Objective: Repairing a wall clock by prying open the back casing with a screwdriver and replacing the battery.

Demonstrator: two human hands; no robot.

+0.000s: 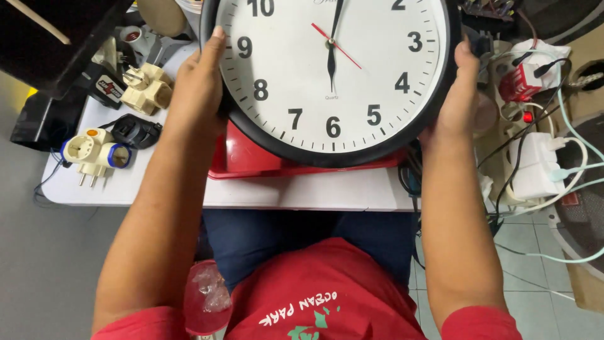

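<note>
Holding the round wall clock (333,75) by its black rim, we keep it face up above the red tray (251,160) on the white table (157,189). Our left hand (198,88) is spread along the left side of the rim, with the thumb lying on the edge near the glass, and our right hand (462,94) grips the opposite side; we cannot tell where its fingers are behind the clock. The clock seems not to rest fully on the tray, so its weight is probably in our hands.

To do this well, we judge that both hands should press evenly on the rim and not on the glass, so the face stays level and clean. We should also mind the white power strip (535,164) with its cables on the right and the cream plug adapters (148,88) on the left, because they lie near the clock's edge
</note>
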